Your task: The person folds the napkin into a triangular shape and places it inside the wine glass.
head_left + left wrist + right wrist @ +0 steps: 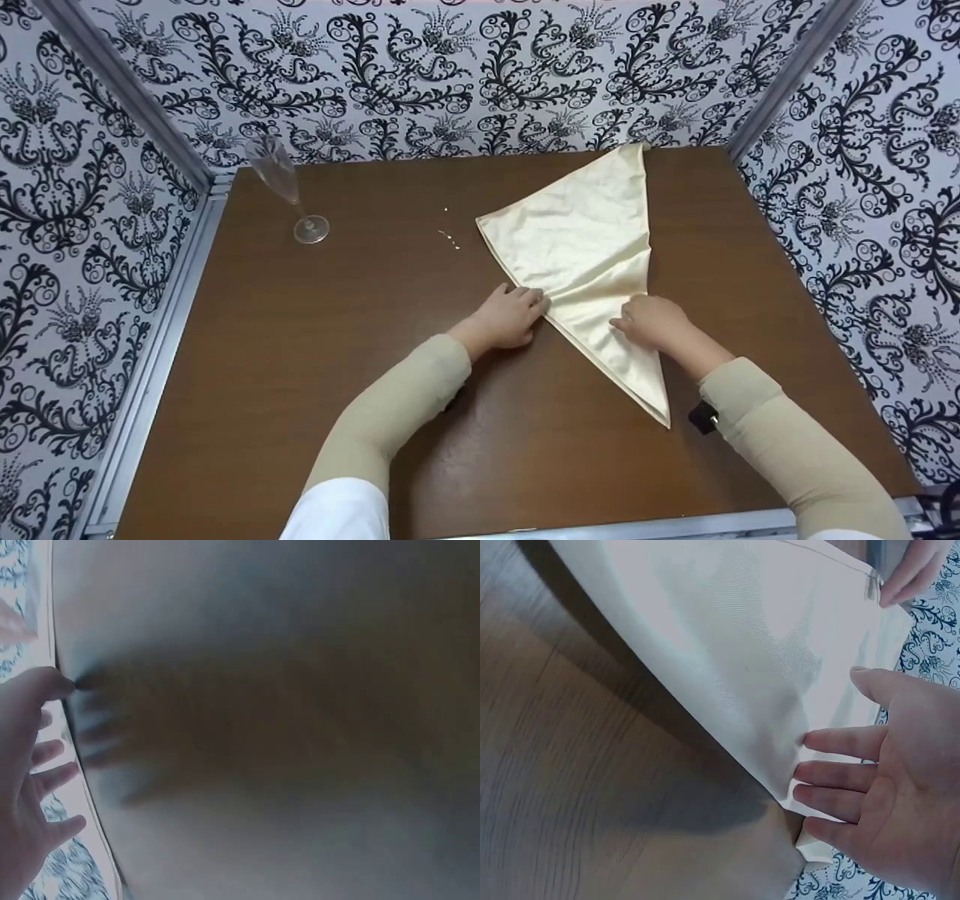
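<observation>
A cream cloth napkin (577, 225), folded into layers with pointed corners, lies on the table with creases running across its middle. At its left edge my left hand (511, 315) rests, fingertips on the cloth; the left wrist view shows that hand's fingers (56, 778) spread, with the thumb right at the hem. On the napkin's right side lies my right hand (651, 322). Its fingers (840, 775) appear nearly straight in the right wrist view, tips against the cloth near a raised fold, thumb apart from them.
A clear champagne flute (311, 229) stands at the back left of the brown wooden table (337, 322). Several small pale specks (450, 238) lie left of the napkin. Patterned walls (420, 82) enclose the back and sides, with metal rails (161, 345) along the edges.
</observation>
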`<action>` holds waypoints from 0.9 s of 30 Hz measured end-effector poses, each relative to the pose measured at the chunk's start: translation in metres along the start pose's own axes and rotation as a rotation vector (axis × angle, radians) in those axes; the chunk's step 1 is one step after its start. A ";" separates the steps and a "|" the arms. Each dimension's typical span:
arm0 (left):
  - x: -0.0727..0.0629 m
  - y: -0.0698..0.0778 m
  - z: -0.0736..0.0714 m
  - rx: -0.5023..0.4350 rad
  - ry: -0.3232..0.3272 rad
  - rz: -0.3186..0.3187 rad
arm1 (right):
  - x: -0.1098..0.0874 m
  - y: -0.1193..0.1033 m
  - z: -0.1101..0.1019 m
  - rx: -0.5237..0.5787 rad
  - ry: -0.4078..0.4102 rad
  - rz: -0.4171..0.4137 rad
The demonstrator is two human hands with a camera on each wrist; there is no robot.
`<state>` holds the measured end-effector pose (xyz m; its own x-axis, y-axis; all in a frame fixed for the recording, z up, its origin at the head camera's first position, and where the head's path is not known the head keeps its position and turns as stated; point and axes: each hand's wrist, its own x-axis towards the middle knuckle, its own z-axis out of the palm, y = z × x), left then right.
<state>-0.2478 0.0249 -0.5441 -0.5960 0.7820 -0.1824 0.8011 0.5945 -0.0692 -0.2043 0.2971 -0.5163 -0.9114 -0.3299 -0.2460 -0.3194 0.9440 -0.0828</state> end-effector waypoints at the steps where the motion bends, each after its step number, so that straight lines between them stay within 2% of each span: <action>1: 0.001 -0.005 0.000 -0.009 -0.010 -0.018 | 0.000 0.001 0.001 -0.003 -0.001 -0.002; 5: 0.008 -0.025 0.004 -0.029 -0.049 -0.102 | -0.002 0.003 0.002 -0.003 -0.005 -0.002; 9: 0.014 -0.044 0.009 -0.050 -0.093 -0.183 | -0.006 0.001 0.004 -0.129 0.014 -0.106; 13: 0.017 -0.058 0.010 -0.071 -0.106 -0.250 | -0.009 0.000 0.006 -0.222 0.057 -0.185; 16: 0.018 -0.065 0.008 -0.074 -0.110 -0.289 | -0.011 -0.002 0.006 -0.230 0.070 -0.197; 23: 0.021 -0.074 0.007 -0.064 -0.093 -0.353 | -0.016 -0.003 0.008 -0.383 0.064 -0.305; 25: 0.020 -0.075 0.008 -0.070 -0.087 -0.350 | -0.016 -0.003 0.008 -0.364 0.048 -0.298; 27: 0.020 -0.075 0.007 -0.078 -0.078 -0.342 | -0.016 -0.002 0.007 -0.286 0.038 -0.236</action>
<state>-0.3195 -0.0060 -0.5491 -0.8208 0.5199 -0.2365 0.5473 0.8344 -0.0650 -0.1878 0.3003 -0.5188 -0.8111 -0.5434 -0.2163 -0.5767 0.8045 0.1417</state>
